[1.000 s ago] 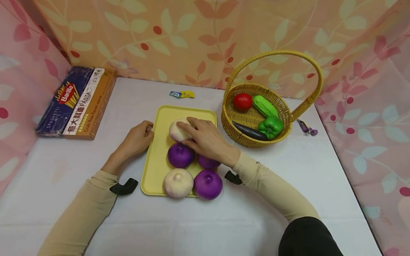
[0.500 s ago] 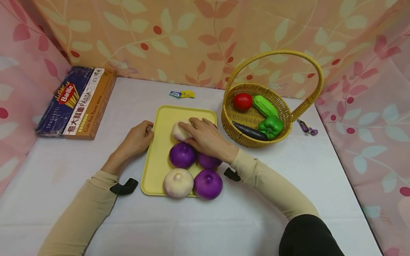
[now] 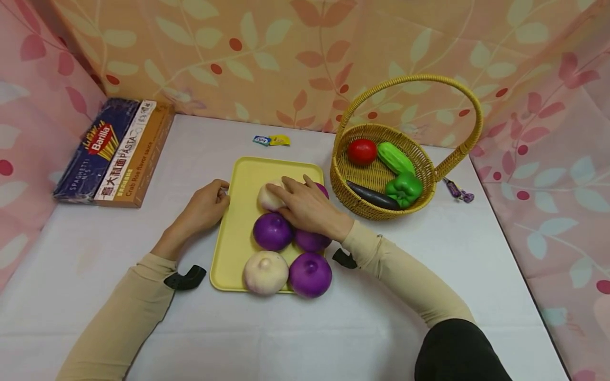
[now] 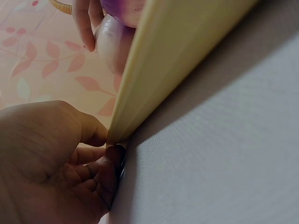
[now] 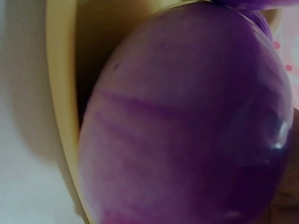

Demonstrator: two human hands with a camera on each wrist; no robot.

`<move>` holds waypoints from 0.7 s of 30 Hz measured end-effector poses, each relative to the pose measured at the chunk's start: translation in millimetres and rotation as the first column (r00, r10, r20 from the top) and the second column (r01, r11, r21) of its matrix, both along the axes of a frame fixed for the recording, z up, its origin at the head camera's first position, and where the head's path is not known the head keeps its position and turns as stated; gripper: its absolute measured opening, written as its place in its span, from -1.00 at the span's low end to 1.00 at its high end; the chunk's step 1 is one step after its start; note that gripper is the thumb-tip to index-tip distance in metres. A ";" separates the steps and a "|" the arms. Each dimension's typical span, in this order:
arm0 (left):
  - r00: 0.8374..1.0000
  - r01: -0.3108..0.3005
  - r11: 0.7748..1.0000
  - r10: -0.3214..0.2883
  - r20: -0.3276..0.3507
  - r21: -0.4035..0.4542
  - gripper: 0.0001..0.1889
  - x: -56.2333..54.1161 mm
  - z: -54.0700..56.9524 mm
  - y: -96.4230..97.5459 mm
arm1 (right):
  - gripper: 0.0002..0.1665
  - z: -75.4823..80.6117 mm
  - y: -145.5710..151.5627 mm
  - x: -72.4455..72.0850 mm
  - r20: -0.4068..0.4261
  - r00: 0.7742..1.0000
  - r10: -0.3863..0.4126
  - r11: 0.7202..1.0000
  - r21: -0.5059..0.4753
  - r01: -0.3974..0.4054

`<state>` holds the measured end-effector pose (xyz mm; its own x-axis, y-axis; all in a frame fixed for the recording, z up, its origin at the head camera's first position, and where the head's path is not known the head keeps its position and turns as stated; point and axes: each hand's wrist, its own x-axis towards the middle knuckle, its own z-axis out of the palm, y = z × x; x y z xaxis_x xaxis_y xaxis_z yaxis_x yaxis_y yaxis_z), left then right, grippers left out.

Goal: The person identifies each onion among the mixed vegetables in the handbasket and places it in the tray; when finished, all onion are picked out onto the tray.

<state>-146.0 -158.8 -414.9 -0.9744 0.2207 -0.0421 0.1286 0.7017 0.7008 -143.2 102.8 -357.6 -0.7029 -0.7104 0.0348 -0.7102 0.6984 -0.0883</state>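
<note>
A yellow tray [image 3: 238, 222] lies mid-table, bearing several round onions. My left hand [image 3: 205, 205] pinches the tray's left rim between thumb and fingers; in the left wrist view that rim is tilted across the picture. My right hand [image 3: 312, 207] reaches over the tray's far part, thumb and fingers round a white onion [image 3: 269, 198]. A purple onion [image 3: 323, 189] shows partly beyond this hand. Nearer are a purple onion [image 3: 273, 232], another purple onion [image 3: 312, 241] partly under the right hand, a white onion [image 3: 266, 272] and a front purple onion [image 3: 311, 275].
A wicker basket [image 3: 343, 185] stands right of the tray, holding a tomato [image 3: 361, 152], a green squash-like vegetable [image 3: 394, 157], a green pepper [image 3: 404, 189] and an eggplant [image 3: 371, 196]. Pasta boxes [image 3: 114, 153] lie at left. Small wrapped candies [image 3: 271, 140] lie behind the tray.
My right hand has shifted the far white onion slightly right. The middle purple onions also slid a little right, and the far purple onion became more visible. The left hand stayed on the rim.
</note>
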 end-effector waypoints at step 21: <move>0.999 0.031 0.999 -0.031 -0.012 -0.037 -0.56 4.5 5.8 1.9 | -0.40 20.5 55.8 32.4 -0.087 0.986 -0.142 0.950 -0.292 0.111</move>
